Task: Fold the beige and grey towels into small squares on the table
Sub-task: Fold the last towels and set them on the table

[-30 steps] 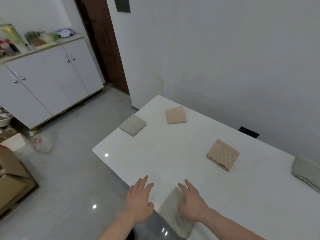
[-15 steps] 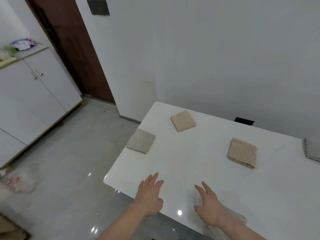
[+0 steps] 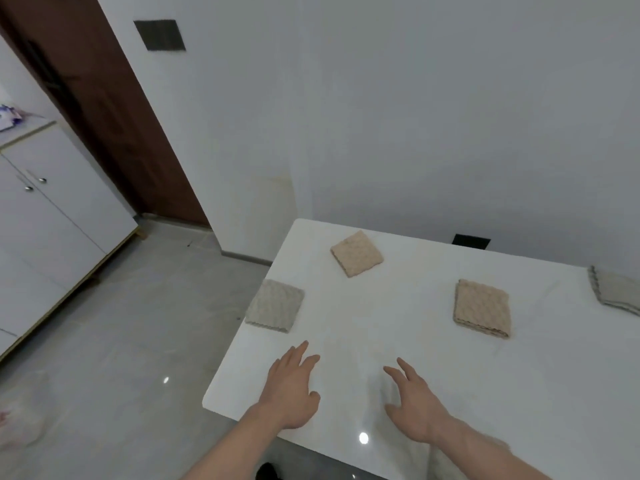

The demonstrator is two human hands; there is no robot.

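Walls (image 3: 433, 116) of pale grey fill most of the view, with a dark brown door (image 3: 104, 126) to their left and a small dark panel (image 3: 160, 35) mounted high beside it. Grey glossy floor tiles (image 3: 121, 341) run from the door toward white cabinets (image 3: 52, 216) at the far left. Against the wall stands the white surface (image 3: 398, 341), the landmark for all else. On it lie four folded towels: a beige towel (image 3: 357, 253) near its far left corner, a grey towel (image 3: 275, 305) at its left edge and slightly overhanging it, a second beige square (image 3: 482, 308) nearer its middle, and a grey folded towel (image 3: 616, 289) at its right, cut off by the frame. A pale blurred cloth (image 3: 419, 459) sits at its near edge under the right forearm. The left hand (image 3: 291, 389) hovers or rests flat near the surface's near left corner, fingers straight, grip spread and holding nothing. The right hand (image 3: 414, 407) lies beside it, well apart from the folded squares, fingers splayed, grip likewise spread.
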